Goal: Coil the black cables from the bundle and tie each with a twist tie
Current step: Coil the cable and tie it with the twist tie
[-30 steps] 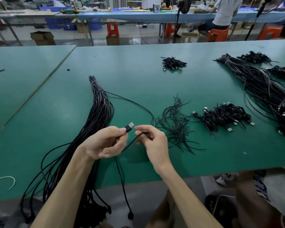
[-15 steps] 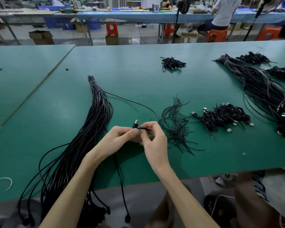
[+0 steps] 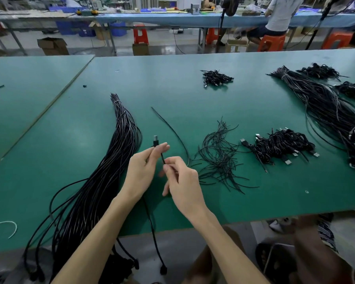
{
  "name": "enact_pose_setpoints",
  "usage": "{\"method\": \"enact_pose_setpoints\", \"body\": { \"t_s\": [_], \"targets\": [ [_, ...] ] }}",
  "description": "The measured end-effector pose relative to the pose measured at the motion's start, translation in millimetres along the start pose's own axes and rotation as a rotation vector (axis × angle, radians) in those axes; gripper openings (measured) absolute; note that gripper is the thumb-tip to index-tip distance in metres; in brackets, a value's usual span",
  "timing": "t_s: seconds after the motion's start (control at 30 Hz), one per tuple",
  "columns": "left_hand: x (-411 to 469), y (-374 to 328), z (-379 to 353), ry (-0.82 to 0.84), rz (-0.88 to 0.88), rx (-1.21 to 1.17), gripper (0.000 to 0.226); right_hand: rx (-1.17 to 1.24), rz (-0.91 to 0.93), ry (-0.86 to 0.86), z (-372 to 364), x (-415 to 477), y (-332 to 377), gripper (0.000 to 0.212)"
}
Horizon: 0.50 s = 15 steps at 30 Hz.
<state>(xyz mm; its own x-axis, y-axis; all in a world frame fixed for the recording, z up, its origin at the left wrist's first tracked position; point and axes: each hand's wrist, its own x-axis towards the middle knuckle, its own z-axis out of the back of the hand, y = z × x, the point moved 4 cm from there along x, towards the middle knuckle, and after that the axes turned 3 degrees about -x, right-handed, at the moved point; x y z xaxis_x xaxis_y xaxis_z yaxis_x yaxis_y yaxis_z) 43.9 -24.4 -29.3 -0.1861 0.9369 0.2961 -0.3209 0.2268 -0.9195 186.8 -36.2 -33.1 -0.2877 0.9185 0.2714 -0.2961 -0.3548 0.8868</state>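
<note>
A thick bundle of black cables [image 3: 111, 167] lies on the green table [image 3: 193, 95], from mid-left down over the front edge. My left hand [image 3: 143, 171] pinches one black cable [image 3: 162, 158] just below its USB plug [image 3: 155, 140], which points up. My right hand [image 3: 180, 181] grips the same cable right beside it. The cable's far part [image 3: 170, 128] arcs free over the table, and another part hangs off the front edge. Loose black twist ties [image 3: 219, 156] lie in a heap just right of my hands.
A pile of coiled, tied cables [image 3: 279, 144] lies right of the ties, and a smaller one [image 3: 216, 77] farther back. A second long bundle [image 3: 324, 111] runs along the right side. A white wire [image 3: 6, 226] lies at the near left. A person sits at a far bench.
The cable's far end has come free of the bundle and swung right, now arcing loose over the table. Both hands rose slightly, and the plug now points upward.
</note>
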Motion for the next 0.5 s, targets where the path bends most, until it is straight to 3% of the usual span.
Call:
{"method": "enact_pose_setpoints", "body": {
  "t_s": [0.13,0.2,0.37,0.5],
  "targets": [
    [4.0,-2.2,-0.2,0.065,0.191,-0.742,0.047,0.014,0.02,0.079,-1.5,-0.8,0.3,0.019],
    [5.6,-5.8,3.7,0.064,0.269,-0.97,0.05,0.041,-0.011,0.091,-1.8,0.0,-1.6,0.022],
    [5.5,-12.6,8.3,0.061,0.358,-1.091,0.045,0.062,-0.042,0.093,-2.7,-0.3,-3.9,0.027],
    [1.5,-20.8,12.4,0.187,0.359,-1.164,0.049,0.046,-0.064,0.113,-3.3,1.1,-3.7,0.026]
  ]
}}
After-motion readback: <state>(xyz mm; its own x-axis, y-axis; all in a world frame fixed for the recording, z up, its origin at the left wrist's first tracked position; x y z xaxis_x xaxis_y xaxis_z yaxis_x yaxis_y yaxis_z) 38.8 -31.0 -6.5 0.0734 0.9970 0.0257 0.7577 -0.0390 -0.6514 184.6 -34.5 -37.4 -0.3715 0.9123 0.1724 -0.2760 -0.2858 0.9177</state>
